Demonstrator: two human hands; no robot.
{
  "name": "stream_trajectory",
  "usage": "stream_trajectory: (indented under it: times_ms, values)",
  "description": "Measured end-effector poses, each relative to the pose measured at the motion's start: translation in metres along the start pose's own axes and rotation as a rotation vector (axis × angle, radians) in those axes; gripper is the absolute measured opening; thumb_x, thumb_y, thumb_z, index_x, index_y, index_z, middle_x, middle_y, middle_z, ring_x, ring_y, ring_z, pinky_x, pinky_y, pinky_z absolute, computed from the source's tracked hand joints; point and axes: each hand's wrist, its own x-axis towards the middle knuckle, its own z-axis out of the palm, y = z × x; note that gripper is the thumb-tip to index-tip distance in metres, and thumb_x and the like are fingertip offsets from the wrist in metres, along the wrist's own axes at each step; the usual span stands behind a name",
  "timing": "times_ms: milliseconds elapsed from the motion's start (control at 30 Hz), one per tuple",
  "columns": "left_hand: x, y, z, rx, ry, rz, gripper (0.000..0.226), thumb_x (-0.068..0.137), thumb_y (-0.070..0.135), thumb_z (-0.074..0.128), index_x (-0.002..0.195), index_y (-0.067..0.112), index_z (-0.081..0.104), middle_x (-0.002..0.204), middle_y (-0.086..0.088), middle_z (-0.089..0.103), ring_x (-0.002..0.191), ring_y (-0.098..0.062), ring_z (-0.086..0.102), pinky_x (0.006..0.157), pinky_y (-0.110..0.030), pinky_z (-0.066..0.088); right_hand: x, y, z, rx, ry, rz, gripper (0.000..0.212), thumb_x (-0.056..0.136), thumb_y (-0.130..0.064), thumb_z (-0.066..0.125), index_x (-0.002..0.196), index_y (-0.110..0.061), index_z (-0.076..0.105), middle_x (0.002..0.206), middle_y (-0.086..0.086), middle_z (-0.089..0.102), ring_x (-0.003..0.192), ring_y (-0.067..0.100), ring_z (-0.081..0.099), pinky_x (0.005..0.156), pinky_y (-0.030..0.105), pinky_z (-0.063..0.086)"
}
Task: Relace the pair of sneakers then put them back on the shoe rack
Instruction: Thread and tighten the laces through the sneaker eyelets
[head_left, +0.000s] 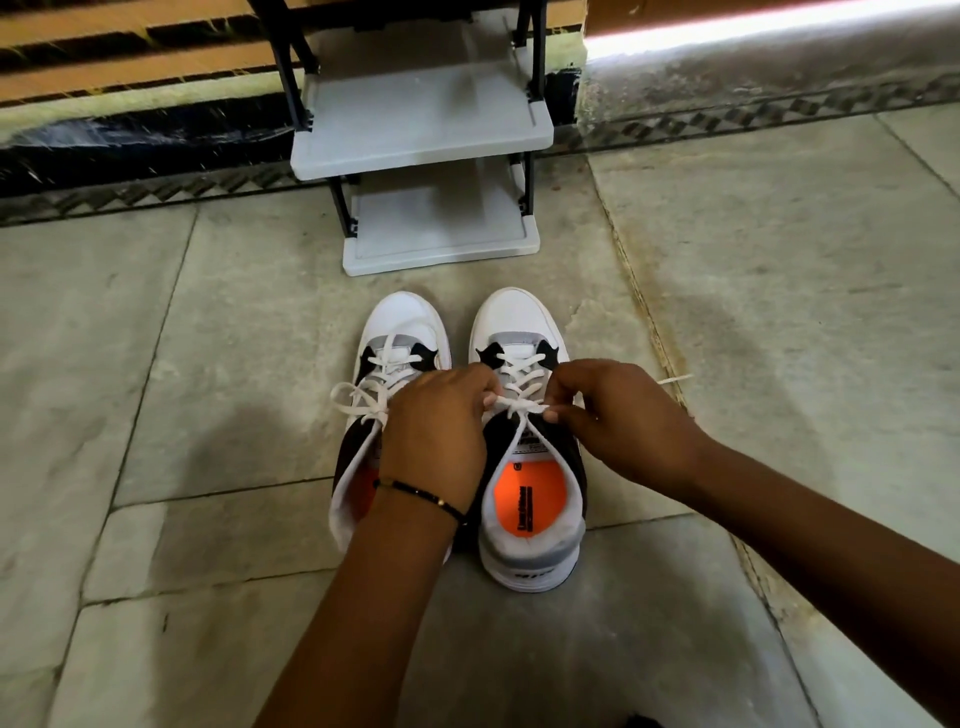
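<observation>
Two white, black and grey sneakers with orange insoles stand side by side on the stone floor, toes pointing away from me. The left sneaker (402, 332) has its white lace tied in a bow (358, 402). Over the right sneaker (524, 322), my left hand (441, 421) and my right hand (618, 415) each pinch one side of its white lace (519, 405), pulled taut across the top eyelets. A loose lace end (675, 381) sticks out to the right. My left wrist covers part of the left sneaker's opening.
A grey plastic shoe rack (423, 150) with black posts stands just beyond the sneakers' toes, its two visible shelves bare. It backs onto a wall with a dark patterned skirting (130, 150). Stone floor tiles spread on both sides.
</observation>
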Motion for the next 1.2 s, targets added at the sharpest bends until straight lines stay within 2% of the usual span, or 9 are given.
stream_trajectory:
  times_ms: [200, 433, 667, 767, 867, 967, 1033, 1133, 1200]
  values:
    - [0.001, -0.011, 0.002, 0.056, -0.011, 0.028, 0.018, 0.075, 0.015, 0.047, 0.062, 0.013, 0.059, 0.056, -0.011, 0.061, 0.053, -0.023, 0.052, 0.056, -0.029, 0.033, -0.006, 0.003, -0.007, -0.183, 0.034, -0.024, 0.008, 0.084, -0.021, 0.061, 0.081, -0.014, 0.063, 0.076, 0.006, 0.060, 0.079, 0.017, 0.048, 0.064, 0.031, 0.038]
    - [-0.002, -0.010, -0.007, 0.056, -0.131, -0.065, 0.023, 0.069, 0.017, 0.044, 0.063, 0.012, 0.066, 0.061, -0.014, 0.066, 0.062, -0.030, 0.059, 0.065, -0.036, 0.042, -0.008, 0.004, -0.006, -0.203, 0.001, -0.015, 0.007, 0.084, -0.018, 0.061, 0.080, -0.013, 0.065, 0.071, 0.002, 0.053, 0.084, 0.023, 0.052, 0.072, 0.034, 0.044]
    - [-0.003, -0.006, -0.013, 0.126, -0.045, -0.008, 0.025, 0.072, 0.019, 0.044, 0.069, 0.016, 0.069, 0.064, -0.010, 0.070, 0.065, -0.029, 0.062, 0.076, -0.039, 0.047, -0.006, 0.001, -0.014, -0.313, 0.020, -0.078, 0.011, 0.085, -0.020, 0.060, 0.080, -0.012, 0.065, 0.072, 0.006, 0.061, 0.077, 0.022, 0.052, 0.063, 0.031, 0.038]
    - [-0.004, -0.009, -0.009, 0.144, -0.058, -0.017, 0.024, 0.080, 0.017, 0.044, 0.076, 0.018, 0.068, 0.072, -0.009, 0.071, 0.075, -0.029, 0.063, 0.081, -0.038, 0.045, -0.010, 0.006, -0.011, -0.187, -0.016, 0.005, 0.009, 0.084, -0.018, 0.062, 0.077, -0.012, 0.063, 0.068, -0.003, 0.051, 0.074, 0.014, 0.046, 0.064, 0.028, 0.036]
    - [-0.006, -0.007, -0.009, 0.111, -0.148, -0.076, 0.017, 0.086, 0.011, 0.049, 0.085, 0.014, 0.066, 0.083, -0.010, 0.071, 0.084, -0.029, 0.063, 0.083, -0.035, 0.043, -0.010, 0.007, -0.008, -0.044, -0.057, 0.088, 0.017, 0.084, -0.018, 0.063, 0.069, -0.023, 0.057, 0.075, 0.001, 0.059, 0.075, 0.016, 0.054, 0.067, 0.027, 0.038]
    - [-0.009, 0.000, -0.018, 0.240, -0.219, -0.077, 0.015, 0.089, 0.024, 0.048, 0.089, 0.019, 0.062, 0.090, -0.005, 0.070, 0.091, -0.026, 0.062, 0.087, -0.033, 0.039, -0.008, 0.006, -0.016, 0.107, -0.254, 0.194, 0.023, 0.088, -0.017, 0.059, 0.066, -0.023, 0.057, 0.064, -0.006, 0.061, 0.066, 0.012, 0.056, 0.071, 0.029, 0.045]
    - [-0.010, 0.004, -0.025, 0.249, -0.219, -0.055, 0.022, 0.089, 0.036, 0.047, 0.075, 0.024, 0.058, 0.078, 0.001, 0.065, 0.084, -0.023, 0.060, 0.083, -0.032, 0.038, -0.010, 0.006, -0.023, 0.367, -0.389, 0.252, 0.019, 0.091, -0.015, 0.054, 0.075, -0.015, 0.065, 0.065, 0.000, 0.065, 0.065, 0.013, 0.056, 0.071, 0.030, 0.045]
    - [-0.009, 0.015, -0.031, -0.118, -0.155, -0.122, 0.041, 0.090, 0.039, 0.045, 0.055, 0.019, 0.045, 0.058, 0.005, 0.047, 0.062, -0.014, 0.051, 0.064, -0.027, 0.039, -0.012, 0.002, -0.027, 0.682, -0.337, 0.228, 0.022, 0.092, -0.012, 0.050, 0.078, -0.011, 0.067, 0.072, 0.005, 0.064, 0.068, 0.014, 0.055, 0.070, 0.029, 0.042]
    - [-0.006, 0.019, -0.029, -0.627, -0.058, -0.279, 0.040, 0.094, 0.030, 0.040, 0.059, 0.015, 0.052, 0.061, 0.009, 0.060, 0.060, -0.001, 0.058, 0.061, -0.014, 0.045, -0.008, -0.004, -0.023, 0.855, -0.205, 0.227, 0.024, 0.092, -0.012, 0.049, 0.075, -0.013, 0.066, 0.078, 0.004, 0.066, 0.072, 0.013, 0.058, 0.074, 0.030, 0.043]
